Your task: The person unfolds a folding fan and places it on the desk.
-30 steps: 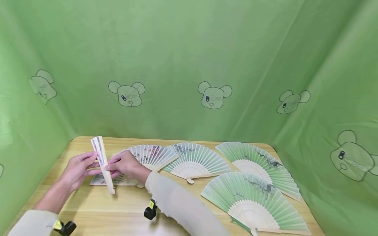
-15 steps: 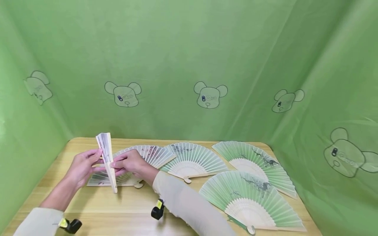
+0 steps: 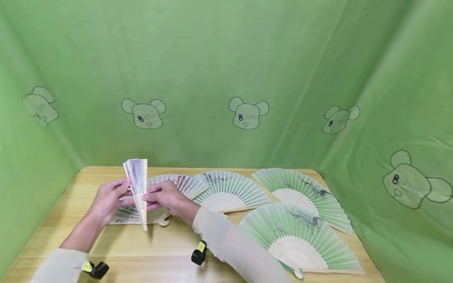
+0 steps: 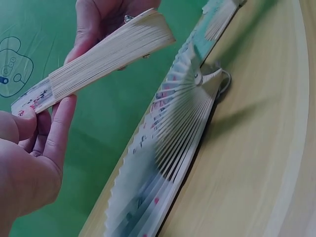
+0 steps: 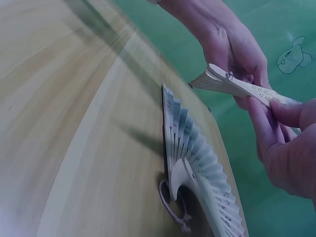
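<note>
A narrow, slightly spread folding fan (image 3: 139, 175) stands almost upright above the table, its pivot end pointing down. My left hand (image 3: 109, 198) pinches its paper side from the left. From the right, my right hand (image 3: 165, 194) holds the wooden ribs between thumb and fingers. The left wrist view shows the ribs (image 4: 113, 54) packed close together, with pinkish-red print on the paper near the left thumb. Behind and below the hands lies a spread white fan with red flowers (image 3: 182, 181), partly hidden by them; a cord loop (image 5: 173, 207) hangs at its pivot.
To the right lie a pale green spread fan (image 3: 230, 188) and two greener ones with dark branch prints, one at the back (image 3: 301, 184) and one nearer (image 3: 304, 232). They rest on a wooden table (image 3: 166, 251). Green curtain walls (image 3: 194, 78) enclose its back and sides.
Both hands have moved right with the held fan. It has turned more upright and spread a little, showing more of its greyish paper. The other fans lie as before; the head view has shifted slightly.
</note>
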Demonstrator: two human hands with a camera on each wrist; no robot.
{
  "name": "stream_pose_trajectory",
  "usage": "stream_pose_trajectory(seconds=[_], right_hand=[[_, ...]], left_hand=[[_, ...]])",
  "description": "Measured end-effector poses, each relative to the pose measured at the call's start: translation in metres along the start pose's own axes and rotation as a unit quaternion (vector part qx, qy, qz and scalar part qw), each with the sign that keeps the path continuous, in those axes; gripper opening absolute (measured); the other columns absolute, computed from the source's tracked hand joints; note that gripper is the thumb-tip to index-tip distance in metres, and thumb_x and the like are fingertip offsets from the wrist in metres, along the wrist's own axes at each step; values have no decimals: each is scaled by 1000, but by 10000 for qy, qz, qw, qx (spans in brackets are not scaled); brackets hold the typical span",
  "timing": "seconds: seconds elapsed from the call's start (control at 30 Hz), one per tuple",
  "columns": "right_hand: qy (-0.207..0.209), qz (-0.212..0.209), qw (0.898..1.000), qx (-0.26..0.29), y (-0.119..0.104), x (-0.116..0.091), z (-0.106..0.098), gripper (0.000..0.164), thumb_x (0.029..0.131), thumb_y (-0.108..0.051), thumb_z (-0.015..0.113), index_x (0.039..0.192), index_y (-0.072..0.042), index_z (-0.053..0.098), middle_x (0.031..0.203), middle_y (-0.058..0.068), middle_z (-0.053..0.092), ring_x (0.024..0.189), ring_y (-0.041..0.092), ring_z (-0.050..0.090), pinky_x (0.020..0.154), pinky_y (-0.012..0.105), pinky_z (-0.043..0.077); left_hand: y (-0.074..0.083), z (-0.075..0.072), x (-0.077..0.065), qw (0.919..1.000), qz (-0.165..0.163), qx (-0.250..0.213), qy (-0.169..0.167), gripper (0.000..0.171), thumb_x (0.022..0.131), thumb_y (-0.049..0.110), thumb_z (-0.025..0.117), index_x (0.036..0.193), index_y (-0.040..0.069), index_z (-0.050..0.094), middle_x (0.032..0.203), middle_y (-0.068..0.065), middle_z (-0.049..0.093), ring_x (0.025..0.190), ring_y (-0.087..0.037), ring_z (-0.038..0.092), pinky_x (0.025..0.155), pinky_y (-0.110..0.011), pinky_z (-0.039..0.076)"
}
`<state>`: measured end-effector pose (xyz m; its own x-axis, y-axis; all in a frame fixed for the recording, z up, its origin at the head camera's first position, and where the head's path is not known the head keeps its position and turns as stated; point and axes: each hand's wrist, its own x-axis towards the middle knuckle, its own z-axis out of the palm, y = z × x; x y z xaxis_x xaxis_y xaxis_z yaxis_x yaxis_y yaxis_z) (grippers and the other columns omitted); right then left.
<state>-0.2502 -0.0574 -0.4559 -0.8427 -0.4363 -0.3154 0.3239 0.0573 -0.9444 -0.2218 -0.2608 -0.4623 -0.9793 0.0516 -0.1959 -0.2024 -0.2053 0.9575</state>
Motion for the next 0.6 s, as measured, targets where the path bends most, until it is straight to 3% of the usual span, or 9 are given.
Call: stream_pose_trajectory(seconds=[0.37, 0.6], right_hand=[[112, -80, 9994, -315, 4, -11, -14, 8, 95, 2, 68, 102, 5, 71, 83, 11, 70, 63, 14, 67, 79, 38, 71], [88, -25, 9999, -43, 6, -14, -26, 10, 95, 3, 68, 104, 7, 70, 85, 14, 72, 64, 14, 69, 73, 30, 71]], left_hand=[[-3, 10, 5, 10000, -9, -49, -60, 10, 106, 24, 60, 106, 26, 71, 99, 7, 75, 93, -9, 71, 83, -28, 70], [-6, 17, 5, 9996, 36, -196, -179, 16, 108, 18, 56, 106, 25, 71, 100, 8, 74, 92, -8, 71, 83, -28, 70]])
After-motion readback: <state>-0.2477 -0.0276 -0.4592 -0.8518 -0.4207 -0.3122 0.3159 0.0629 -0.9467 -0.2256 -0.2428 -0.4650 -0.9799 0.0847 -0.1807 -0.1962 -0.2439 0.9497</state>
